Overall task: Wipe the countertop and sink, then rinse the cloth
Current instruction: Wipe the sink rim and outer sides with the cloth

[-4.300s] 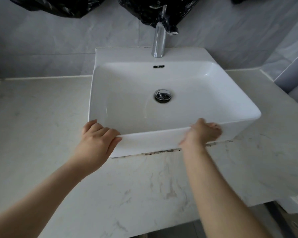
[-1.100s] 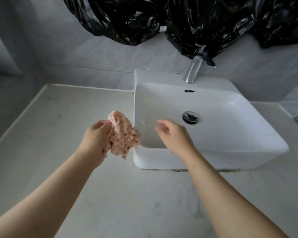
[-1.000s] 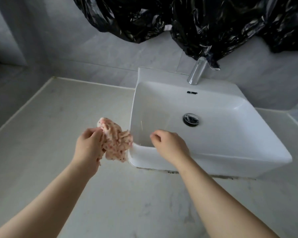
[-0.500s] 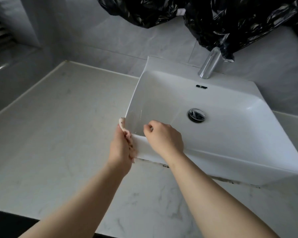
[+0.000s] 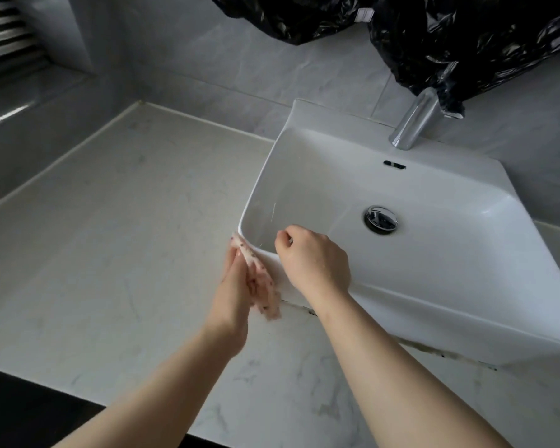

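At 2 o'clock the top of the faucet (image 5: 413,126) is hidden behind the black plastic bag (image 5: 466,43), itself cut by the upper edge. The sink (image 5: 434,321) loses its corner at 4 o'clock. Part of the cloth (image 5: 261,286) lies under the left hand (image 5: 233,295), so its grip cannot be told

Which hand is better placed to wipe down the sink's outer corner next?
Left: the left hand presses the cloth against the near corner of the sink; the right hand only grips the rim, without cloth.
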`<action>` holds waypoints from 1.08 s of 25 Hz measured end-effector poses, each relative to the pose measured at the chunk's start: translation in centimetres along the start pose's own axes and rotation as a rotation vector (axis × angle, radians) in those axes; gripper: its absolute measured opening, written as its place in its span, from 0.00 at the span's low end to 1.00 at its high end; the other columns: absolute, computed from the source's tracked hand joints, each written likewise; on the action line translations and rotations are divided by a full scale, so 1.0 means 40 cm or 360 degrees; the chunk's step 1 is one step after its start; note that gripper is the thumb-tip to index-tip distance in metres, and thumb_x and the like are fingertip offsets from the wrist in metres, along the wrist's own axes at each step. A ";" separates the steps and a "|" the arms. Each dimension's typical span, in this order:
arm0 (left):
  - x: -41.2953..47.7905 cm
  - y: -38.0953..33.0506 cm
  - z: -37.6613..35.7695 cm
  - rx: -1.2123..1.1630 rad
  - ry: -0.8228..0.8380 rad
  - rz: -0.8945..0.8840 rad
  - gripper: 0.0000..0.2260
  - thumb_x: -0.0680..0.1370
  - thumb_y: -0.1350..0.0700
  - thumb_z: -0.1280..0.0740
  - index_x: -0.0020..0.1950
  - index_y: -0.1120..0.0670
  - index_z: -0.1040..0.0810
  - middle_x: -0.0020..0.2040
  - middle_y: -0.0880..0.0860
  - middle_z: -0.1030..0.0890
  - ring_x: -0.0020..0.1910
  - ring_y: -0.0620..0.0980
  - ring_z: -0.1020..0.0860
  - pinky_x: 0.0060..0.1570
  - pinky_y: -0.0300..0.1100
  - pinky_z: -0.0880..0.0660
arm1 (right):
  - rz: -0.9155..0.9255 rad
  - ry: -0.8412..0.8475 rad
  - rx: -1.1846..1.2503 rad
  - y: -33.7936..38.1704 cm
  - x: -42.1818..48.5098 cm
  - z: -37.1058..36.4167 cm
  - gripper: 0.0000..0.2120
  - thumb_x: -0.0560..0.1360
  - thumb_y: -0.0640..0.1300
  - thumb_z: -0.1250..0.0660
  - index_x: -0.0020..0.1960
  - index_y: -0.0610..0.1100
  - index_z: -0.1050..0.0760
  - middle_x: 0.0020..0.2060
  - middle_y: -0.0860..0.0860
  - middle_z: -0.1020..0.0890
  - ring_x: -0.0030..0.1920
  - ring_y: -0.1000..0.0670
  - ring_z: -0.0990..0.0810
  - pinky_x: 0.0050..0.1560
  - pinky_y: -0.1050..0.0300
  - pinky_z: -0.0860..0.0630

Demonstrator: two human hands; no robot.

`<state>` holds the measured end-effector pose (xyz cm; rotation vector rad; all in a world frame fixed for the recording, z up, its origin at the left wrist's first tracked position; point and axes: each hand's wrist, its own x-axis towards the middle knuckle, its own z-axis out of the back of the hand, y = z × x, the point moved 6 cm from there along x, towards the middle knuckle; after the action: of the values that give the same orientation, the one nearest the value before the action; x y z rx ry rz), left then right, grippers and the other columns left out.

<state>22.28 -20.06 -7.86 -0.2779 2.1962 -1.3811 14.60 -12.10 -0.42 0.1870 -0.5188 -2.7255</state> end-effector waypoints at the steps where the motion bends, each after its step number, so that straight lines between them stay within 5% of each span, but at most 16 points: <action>1: 0.011 -0.007 -0.001 0.0003 0.0022 0.0008 0.27 0.81 0.41 0.52 0.50 0.64 0.26 0.33 0.60 0.24 0.25 0.50 0.26 0.23 0.34 0.31 | 0.0000 0.0019 0.0001 0.000 0.001 -0.001 0.14 0.78 0.48 0.48 0.37 0.44 0.36 0.31 0.47 0.30 0.37 0.39 0.32 0.35 0.54 0.36; 4: 0.114 -0.076 -0.009 0.0033 -0.0026 0.0331 0.24 0.76 0.37 0.44 0.31 0.52 0.25 0.30 0.52 0.25 0.24 0.50 0.28 0.28 0.39 0.34 | -0.0034 0.0094 0.0017 -0.005 0.009 -0.010 0.12 0.77 0.47 0.48 0.39 0.44 0.33 0.42 0.44 0.22 0.41 0.40 0.30 0.40 0.53 0.32; 6: 0.163 -0.112 -0.009 0.0097 0.0025 0.0406 0.23 0.77 0.40 0.41 0.30 0.53 0.22 0.30 0.51 0.20 0.27 0.49 0.22 0.36 0.41 0.28 | -0.0060 0.0255 0.0025 -0.013 0.034 -0.031 0.11 0.76 0.47 0.47 0.49 0.46 0.26 0.54 0.46 0.22 0.52 0.40 0.28 0.50 0.52 0.30; 9: 0.118 -0.101 0.012 0.0285 0.0191 0.0251 0.23 0.81 0.43 0.47 0.43 0.57 0.20 0.35 0.56 0.16 0.32 0.48 0.18 0.38 0.40 0.23 | -0.0067 0.0642 -0.0048 -0.019 0.091 -0.076 0.21 0.76 0.51 0.44 0.69 0.55 0.35 0.70 0.50 0.34 0.70 0.42 0.39 0.67 0.41 0.37; 11: 0.085 -0.097 0.005 0.0157 0.0368 0.0116 0.18 0.82 0.47 0.49 0.62 0.52 0.25 0.52 0.54 0.17 0.49 0.49 0.19 0.54 0.46 0.24 | -0.0073 0.0660 -0.0050 -0.018 0.131 -0.086 0.23 0.77 0.52 0.44 0.72 0.55 0.40 0.72 0.49 0.38 0.72 0.41 0.43 0.67 0.36 0.41; 12: 0.096 -0.100 0.003 0.0144 0.0361 0.0114 0.17 0.82 0.48 0.50 0.65 0.51 0.27 0.51 0.54 0.18 0.50 0.50 0.20 0.57 0.48 0.25 | -0.0084 0.0652 -0.0046 -0.019 0.142 -0.095 0.24 0.77 0.52 0.44 0.72 0.55 0.41 0.72 0.49 0.38 0.72 0.40 0.43 0.67 0.36 0.40; 14: 0.159 -0.143 -0.016 0.0369 0.0217 0.0142 0.20 0.82 0.46 0.50 0.59 0.57 0.25 0.31 0.53 0.22 0.31 0.51 0.23 0.40 0.44 0.21 | -0.0107 0.0615 -0.0085 -0.022 0.149 -0.116 0.25 0.78 0.51 0.43 0.73 0.54 0.43 0.71 0.47 0.38 0.72 0.40 0.42 0.67 0.37 0.38; 15: 0.193 -0.163 -0.032 0.0500 0.0211 0.0156 0.23 0.82 0.45 0.50 0.52 0.60 0.24 0.22 0.52 0.27 0.21 0.50 0.28 0.25 0.38 0.26 | -0.0121 0.0604 -0.0117 -0.018 0.156 -0.125 0.25 0.78 0.51 0.43 0.73 0.54 0.43 0.71 0.47 0.38 0.71 0.40 0.41 0.66 0.37 0.37; 17: 0.253 -0.182 -0.045 0.0605 0.0227 0.0269 0.29 0.81 0.41 0.49 0.38 0.62 0.22 0.15 0.50 0.31 0.13 0.47 0.32 0.15 0.32 0.37 | -0.0152 0.0570 -0.0103 -0.008 0.189 -0.129 0.25 0.77 0.50 0.43 0.73 0.53 0.44 0.70 0.47 0.37 0.71 0.39 0.40 0.66 0.37 0.36; 19: 0.264 -0.178 -0.046 0.0686 0.0340 0.0338 0.27 0.80 0.39 0.50 0.35 0.55 0.23 0.17 0.52 0.30 0.15 0.48 0.32 0.16 0.32 0.36 | -0.0179 0.0520 -0.0051 0.005 0.223 -0.118 0.24 0.78 0.48 0.44 0.73 0.52 0.43 0.71 0.48 0.37 0.71 0.39 0.39 0.67 0.38 0.37; 21: 0.216 -0.174 -0.044 0.0568 0.0542 0.0181 0.15 0.81 0.44 0.49 0.51 0.47 0.25 0.34 0.51 0.21 0.29 0.46 0.21 0.27 0.36 0.25 | -0.0209 0.0495 -0.0026 0.006 0.240 -0.110 0.24 0.79 0.47 0.45 0.74 0.52 0.44 0.73 0.49 0.39 0.72 0.40 0.41 0.67 0.38 0.38; 23: 0.177 -0.178 -0.026 0.0572 0.0548 -0.0094 0.10 0.82 0.49 0.48 0.57 0.45 0.29 0.47 0.45 0.21 0.44 0.39 0.22 0.41 0.30 0.25 | -0.0201 0.0477 -0.0056 -0.002 0.237 -0.117 0.24 0.80 0.49 0.47 0.75 0.53 0.47 0.75 0.51 0.43 0.73 0.41 0.44 0.67 0.37 0.41; 27: 0.330 -0.202 -0.067 0.1059 0.0323 -0.0126 0.19 0.82 0.45 0.51 0.58 0.54 0.27 0.40 0.52 0.25 0.31 0.47 0.27 0.30 0.35 0.28 | -0.0227 0.0510 -0.0015 -0.011 0.224 -0.136 0.24 0.81 0.52 0.52 0.76 0.55 0.52 0.77 0.54 0.50 0.76 0.43 0.52 0.70 0.35 0.49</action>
<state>8.94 -27.45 -4.06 0.0243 1.7482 -2.1609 7.20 -16.82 -6.17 0.6685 -0.4134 -2.7551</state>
